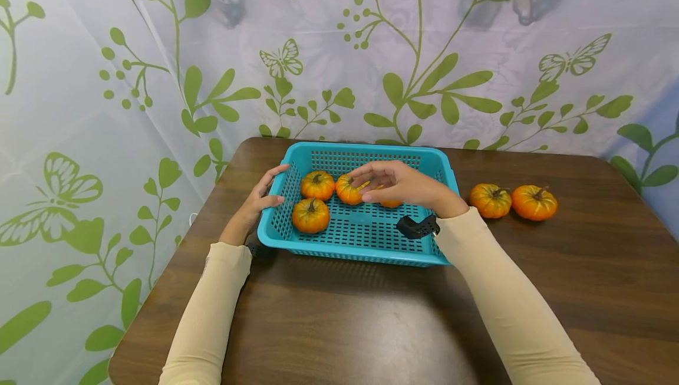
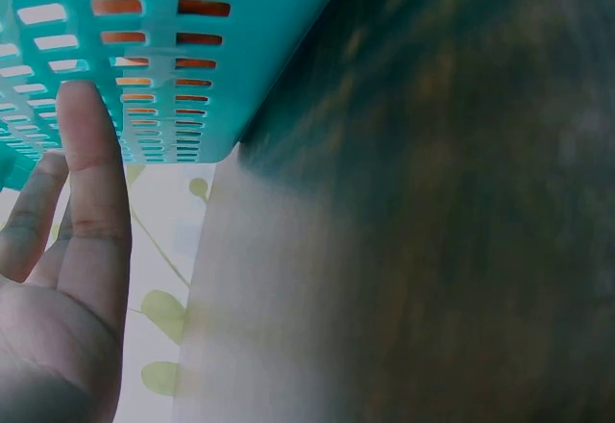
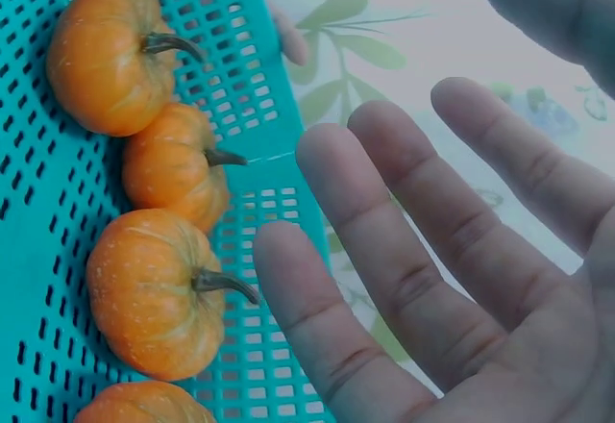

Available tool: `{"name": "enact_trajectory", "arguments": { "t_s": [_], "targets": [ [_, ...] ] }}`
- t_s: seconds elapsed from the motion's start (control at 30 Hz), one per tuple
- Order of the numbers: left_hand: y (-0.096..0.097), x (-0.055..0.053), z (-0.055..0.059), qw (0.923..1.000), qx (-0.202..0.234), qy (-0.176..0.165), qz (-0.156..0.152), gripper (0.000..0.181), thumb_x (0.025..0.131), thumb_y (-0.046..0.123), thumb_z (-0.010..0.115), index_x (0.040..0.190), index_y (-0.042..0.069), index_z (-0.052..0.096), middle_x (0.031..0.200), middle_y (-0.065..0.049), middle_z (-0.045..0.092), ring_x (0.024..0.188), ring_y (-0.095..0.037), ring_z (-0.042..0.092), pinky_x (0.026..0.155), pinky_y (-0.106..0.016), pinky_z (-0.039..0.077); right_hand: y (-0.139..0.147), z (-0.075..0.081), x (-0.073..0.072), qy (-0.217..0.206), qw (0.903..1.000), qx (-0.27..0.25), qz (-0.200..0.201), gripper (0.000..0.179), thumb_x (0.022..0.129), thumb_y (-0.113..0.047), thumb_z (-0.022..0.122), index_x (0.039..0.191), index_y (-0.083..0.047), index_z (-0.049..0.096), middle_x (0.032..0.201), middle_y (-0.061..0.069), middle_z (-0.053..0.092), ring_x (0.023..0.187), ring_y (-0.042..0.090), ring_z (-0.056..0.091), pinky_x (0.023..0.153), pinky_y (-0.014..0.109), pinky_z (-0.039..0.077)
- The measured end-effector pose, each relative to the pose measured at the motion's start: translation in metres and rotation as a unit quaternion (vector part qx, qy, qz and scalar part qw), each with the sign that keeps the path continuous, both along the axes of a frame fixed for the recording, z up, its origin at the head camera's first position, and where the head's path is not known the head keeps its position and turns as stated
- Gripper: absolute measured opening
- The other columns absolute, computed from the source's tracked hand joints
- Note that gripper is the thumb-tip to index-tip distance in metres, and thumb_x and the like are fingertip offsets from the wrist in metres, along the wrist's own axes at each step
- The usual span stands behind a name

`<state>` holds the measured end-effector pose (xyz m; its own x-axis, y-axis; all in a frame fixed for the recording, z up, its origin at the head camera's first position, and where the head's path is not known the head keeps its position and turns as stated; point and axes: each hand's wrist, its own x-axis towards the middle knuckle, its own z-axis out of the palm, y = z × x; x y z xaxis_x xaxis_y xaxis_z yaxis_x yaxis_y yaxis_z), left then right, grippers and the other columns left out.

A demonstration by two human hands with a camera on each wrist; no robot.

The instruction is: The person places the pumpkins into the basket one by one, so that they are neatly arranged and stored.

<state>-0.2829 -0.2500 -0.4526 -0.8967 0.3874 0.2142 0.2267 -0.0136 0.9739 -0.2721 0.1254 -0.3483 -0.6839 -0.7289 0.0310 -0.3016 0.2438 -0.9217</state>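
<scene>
A turquoise plastic basket (image 1: 366, 253) with slotted walls stands on the table. Several small orange pumpkins (image 1: 310, 215) lie in it, mostly towards its left and back; in the right wrist view their dark stems show on the pumpkins (image 3: 154, 293). My left hand (image 1: 260, 196) holds the basket's left rim, thumb and index finger over the edge. Two straighter fingers (image 2: 94, 183) lie by the slotted outer wall in the left wrist view. Above the basket hovers my right hand (image 1: 398, 184), its fingers (image 3: 413, 279) spread and holding nothing. It partly hides a pumpkin (image 1: 391, 203).
Two more pumpkins, a left one (image 1: 490, 200) and a right one (image 1: 534, 203), sit on the brown table (image 1: 339, 326) to the basket's right. Behind the table hangs a leaf-and-butterfly printed cloth (image 1: 318, 31). A black device (image 1: 416, 227) sits at my right wrist.
</scene>
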Motion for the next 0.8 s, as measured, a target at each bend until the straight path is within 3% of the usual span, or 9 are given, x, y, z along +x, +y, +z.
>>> {"name": "enact_trajectory", "arguments": {
  "t_s": [0.17,0.4,0.53,0.8],
  "targets": [
    [0.0,0.0,0.0,1.0,0.003,0.0,-0.006,0.083,0.091,0.01,0.056,0.168,0.002,0.025,0.165,-0.036,0.03,0.119,-0.022,0.061,0.094,-0.031,0.058,0.01,0.001,0.003,0.005,0.9997,-0.013,-0.021,0.05,0.102,-0.004,0.07,0.149,0.003,0.059,0.145,0.028,0.062,0.128,0.046,0.063,0.11,0.047,0.051],
    [-0.001,0.0,-0.002,0.9999,0.008,-0.01,-0.005,0.08,0.091,0.01,0.057,0.167,0.01,0.032,0.162,-0.036,0.03,0.112,-0.03,0.063,0.092,-0.034,0.059,0.023,0.003,0.006,-0.003,0.9982,-0.034,-0.05,0.05,0.102,-0.003,0.069,0.149,0.004,0.058,0.145,0.027,0.06,0.128,0.038,0.063,0.099,0.034,0.056],
    [-0.001,0.0,-0.001,0.9999,0.004,-0.011,-0.002,0.08,0.091,0.011,0.057,0.167,0.009,0.031,0.164,-0.034,0.03,0.114,-0.029,0.062,0.092,-0.034,0.059,0.031,0.005,0.009,0.005,0.9953,-0.067,-0.07,0.045,0.102,-0.002,0.069,0.146,0.003,0.061,0.137,0.02,0.067,0.121,0.027,0.069,0.097,0.034,0.058],
    [-0.001,0.001,-0.001,0.9999,0.0,-0.016,-0.001,0.08,0.092,0.011,0.055,0.167,0.008,0.029,0.162,-0.034,0.031,0.117,-0.029,0.059,0.093,-0.034,0.059,0.049,0.008,0.016,0.014,0.9886,-0.102,-0.11,0.038,0.103,-0.003,0.067,0.14,-0.011,0.068,0.13,0.005,0.072,0.118,0.023,0.069,0.098,0.032,0.058]
  ]
}}
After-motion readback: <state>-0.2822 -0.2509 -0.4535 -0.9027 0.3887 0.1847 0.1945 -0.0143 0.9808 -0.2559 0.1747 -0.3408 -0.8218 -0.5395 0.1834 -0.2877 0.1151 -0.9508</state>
